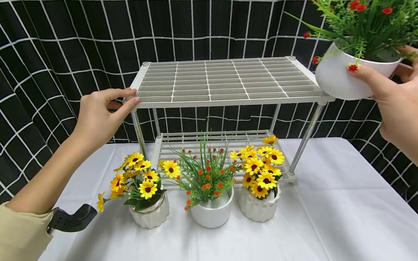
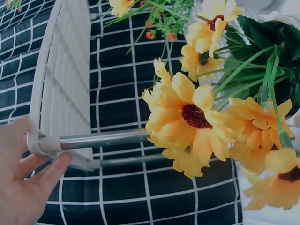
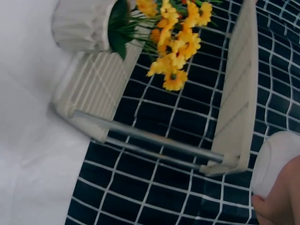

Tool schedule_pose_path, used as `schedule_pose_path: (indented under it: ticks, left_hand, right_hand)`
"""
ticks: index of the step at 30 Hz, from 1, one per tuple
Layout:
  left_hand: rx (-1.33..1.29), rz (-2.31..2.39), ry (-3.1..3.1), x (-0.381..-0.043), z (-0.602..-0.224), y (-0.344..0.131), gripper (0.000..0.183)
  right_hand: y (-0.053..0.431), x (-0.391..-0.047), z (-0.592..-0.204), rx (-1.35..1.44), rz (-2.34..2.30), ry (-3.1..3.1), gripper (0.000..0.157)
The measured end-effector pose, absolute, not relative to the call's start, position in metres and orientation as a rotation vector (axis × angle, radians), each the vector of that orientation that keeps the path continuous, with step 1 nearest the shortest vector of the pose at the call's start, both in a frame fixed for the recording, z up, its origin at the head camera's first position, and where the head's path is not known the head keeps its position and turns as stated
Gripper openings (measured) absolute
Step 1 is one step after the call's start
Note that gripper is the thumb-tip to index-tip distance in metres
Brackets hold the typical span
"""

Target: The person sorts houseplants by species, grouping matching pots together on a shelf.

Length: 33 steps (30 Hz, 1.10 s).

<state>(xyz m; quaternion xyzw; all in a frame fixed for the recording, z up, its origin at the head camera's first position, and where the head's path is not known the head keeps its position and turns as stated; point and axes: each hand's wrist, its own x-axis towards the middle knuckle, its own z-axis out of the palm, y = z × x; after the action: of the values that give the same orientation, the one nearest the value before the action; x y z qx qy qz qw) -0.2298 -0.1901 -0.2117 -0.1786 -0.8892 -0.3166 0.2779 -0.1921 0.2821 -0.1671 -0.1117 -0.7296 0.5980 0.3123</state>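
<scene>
A white two-tier rack (image 1: 229, 104) stands on the table. My left hand (image 1: 100, 114) grips the front left corner of its top shelf, thumb in front; the left wrist view shows the fingers (image 2: 58, 166) at that corner. Up at the right, my right hand (image 1: 406, 88) holds a white pot (image 1: 347, 72) of red flowers (image 1: 358, 4) and grass-like leaves, raised beside the top shelf's right end. In the right wrist view the pot's white base (image 3: 269, 164) shows, with part of the hand against it.
In front of the rack stand a ribbed pot of yellow flowers (image 1: 150, 211), a smooth white pot of orange-red flowers (image 1: 213, 215) and another ribbed yellow-flower pot (image 1: 259, 206). White cloth (image 1: 331, 219) covers the table. A black gridded curtain (image 1: 187, 23) hangs behind.
</scene>
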Motion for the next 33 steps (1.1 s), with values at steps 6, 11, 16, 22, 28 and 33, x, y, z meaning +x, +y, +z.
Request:
schedule_pose_path:
  ticks: [6,11,16,22,28,33]
  left_hand:
    - [-0.446,-0.905,-2.356,-0.228,-0.214,-0.188,0.032]
    - [-0.453,-0.92,-2.338,-0.229,-0.214,-0.187,0.03]
    - [-0.472,-0.942,-2.332,-0.231,-0.214,-0.188,0.03]
    - [-0.473,-0.971,-2.335,-0.231,-0.214,-0.19,0.032]
    - [-0.459,-0.97,-2.346,-0.229,-0.213,-0.19,0.031]
    - [-0.458,-0.975,-2.347,-0.229,-0.213,-0.189,0.031]
  right_hand:
    - [0.266,-0.208,-0.162,-0.118,1.713,-1.925,0.076]
    - [0.257,-0.219,-0.162,-0.034,1.74,-1.981,0.074]
    - [0.247,-0.227,-0.16,-0.009,1.754,-2.011,0.078]
    - [0.229,-0.234,-0.154,0.019,1.744,-2.066,0.082]
    - [0.209,-0.242,-0.151,0.059,1.665,-2.169,0.083]
    - [0.192,-0.246,-0.15,0.075,1.641,-2.223,0.083]
